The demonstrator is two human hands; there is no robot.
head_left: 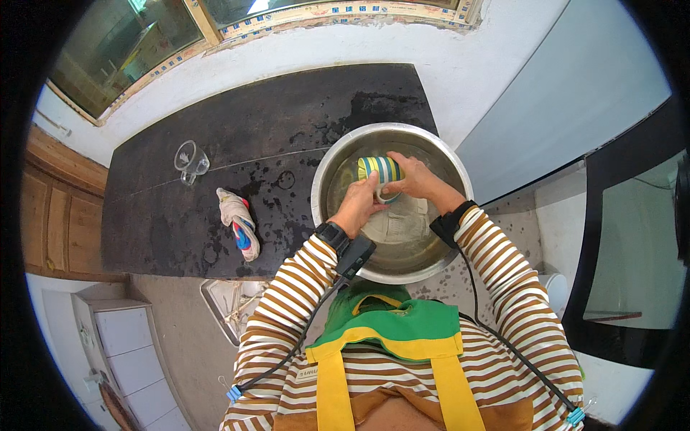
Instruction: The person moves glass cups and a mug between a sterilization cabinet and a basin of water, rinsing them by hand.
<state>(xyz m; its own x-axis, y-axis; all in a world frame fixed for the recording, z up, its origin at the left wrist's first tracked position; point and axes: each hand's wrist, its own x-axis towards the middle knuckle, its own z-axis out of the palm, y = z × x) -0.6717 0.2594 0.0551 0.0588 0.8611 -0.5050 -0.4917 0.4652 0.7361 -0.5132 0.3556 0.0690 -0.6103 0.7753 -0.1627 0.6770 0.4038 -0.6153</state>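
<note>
A mug (380,169) with yellow, green, blue and white stripes lies tilted on its side over a wide metal basin (323,165). My left hand (356,205) grips it from below and the near side, close to its handle. Fingers of my right hand (417,177) are closed round its right end. Below the mug the basin seems to hold water, with a pale patch (402,228) near the bottom that I cannot make out clearly.
The basin stands at the right end of a dark, wet-spotted table (244,122). On it are a clear glass mug (192,159) and a crumpled cloth (236,219) with red and blue parts. A dark-framed glass panel (632,244) stands at the right.
</note>
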